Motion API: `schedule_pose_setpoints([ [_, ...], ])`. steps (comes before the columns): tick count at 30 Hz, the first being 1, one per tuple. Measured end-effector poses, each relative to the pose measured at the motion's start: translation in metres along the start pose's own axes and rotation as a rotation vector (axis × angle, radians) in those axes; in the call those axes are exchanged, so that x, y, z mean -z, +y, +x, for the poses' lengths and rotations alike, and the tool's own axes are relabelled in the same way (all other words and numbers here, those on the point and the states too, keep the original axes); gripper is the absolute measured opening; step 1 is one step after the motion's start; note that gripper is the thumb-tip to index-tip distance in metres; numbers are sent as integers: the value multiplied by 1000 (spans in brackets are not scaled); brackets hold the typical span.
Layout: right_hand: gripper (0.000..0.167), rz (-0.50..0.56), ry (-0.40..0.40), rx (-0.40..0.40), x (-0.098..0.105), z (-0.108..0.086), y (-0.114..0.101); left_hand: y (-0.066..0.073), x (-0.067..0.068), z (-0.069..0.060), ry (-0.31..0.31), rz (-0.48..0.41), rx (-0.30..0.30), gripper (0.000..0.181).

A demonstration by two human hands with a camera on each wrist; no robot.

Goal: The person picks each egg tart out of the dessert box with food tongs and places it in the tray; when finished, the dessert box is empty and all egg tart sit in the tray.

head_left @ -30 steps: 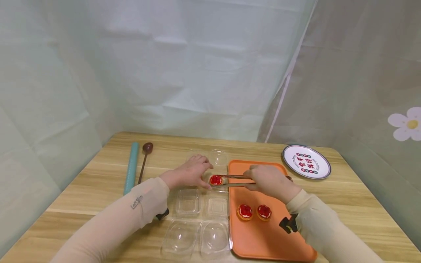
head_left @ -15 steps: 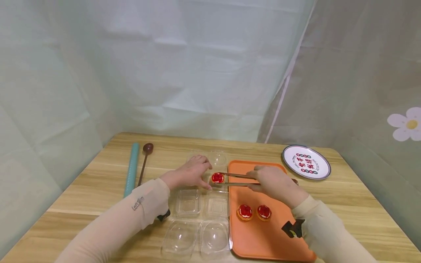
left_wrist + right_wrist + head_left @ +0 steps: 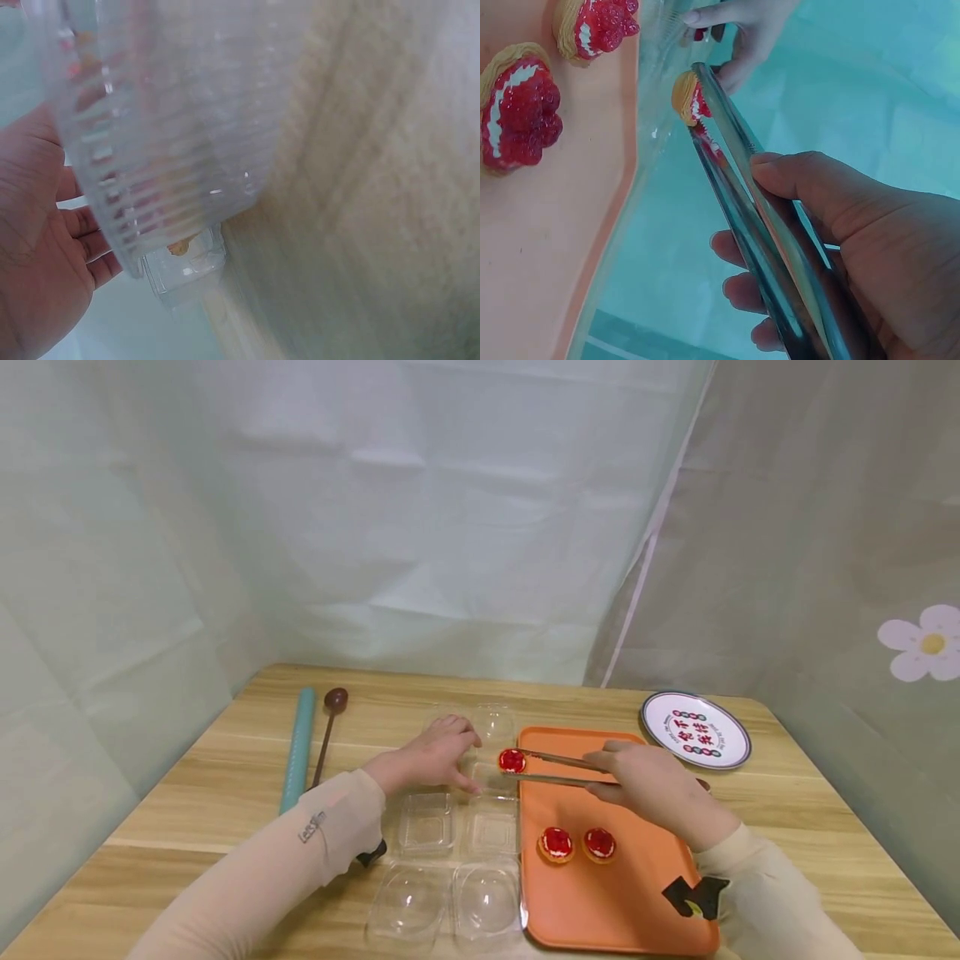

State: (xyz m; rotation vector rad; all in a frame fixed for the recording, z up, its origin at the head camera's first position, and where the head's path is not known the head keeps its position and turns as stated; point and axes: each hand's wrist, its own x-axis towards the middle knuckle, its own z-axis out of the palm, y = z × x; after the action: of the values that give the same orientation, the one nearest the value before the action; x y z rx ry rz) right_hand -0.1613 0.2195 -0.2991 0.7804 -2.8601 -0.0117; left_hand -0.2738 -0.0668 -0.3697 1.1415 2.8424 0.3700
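My right hand grips metal tongs over the orange tray. Between the tong tips is a small red-topped fruit tart, tilted on edge in the right wrist view. Two more such tarts, a left one and a right one, lie on the tray. Fingers spread and slightly bent, my left hand is at a clear plastic container, partly covering it. In the left wrist view the ribbed container wall stands before the palm; firm contact is hard to tell.
Several clear containers line the tray's left side, including an opened square one and a domed lid in front. A teal rod and a brown long-handled spoon lie left. A white printed plate sits back right.
My right hand has moved right with the tongs, carrying the tart away from my left hand to the tray's left edge. The left hand has stayed nearly still.
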Motion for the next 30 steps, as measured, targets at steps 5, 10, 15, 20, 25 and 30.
schedule_pose_setpoints([
  [5, 32, 7, 1, -35, 4, -6, 3, -1, 0, 0, 4, -6, 2, 74],
  [10, 31, 15, -3, -65, 8, -13, 8, -2, 0, 0, 5, -4, 4, 74],
  [15, 30, 33, -6, -79, 6, -24, 13, -1, -2, -1, -10, -23, 22, 76],
  [20, 29, 29, 4, -77, 4, -35, 19, -1, -3, -1, -10, -18, 26, 75],
  [25, 27, 12, 21, -74, 2, -45, 25, -1, -3, 0, -4, -11, 21, 75],
  [30, 28, 26, -9, -116, 0, -55, 31, -1, -3, 1, 3, -10, 6, 74],
])
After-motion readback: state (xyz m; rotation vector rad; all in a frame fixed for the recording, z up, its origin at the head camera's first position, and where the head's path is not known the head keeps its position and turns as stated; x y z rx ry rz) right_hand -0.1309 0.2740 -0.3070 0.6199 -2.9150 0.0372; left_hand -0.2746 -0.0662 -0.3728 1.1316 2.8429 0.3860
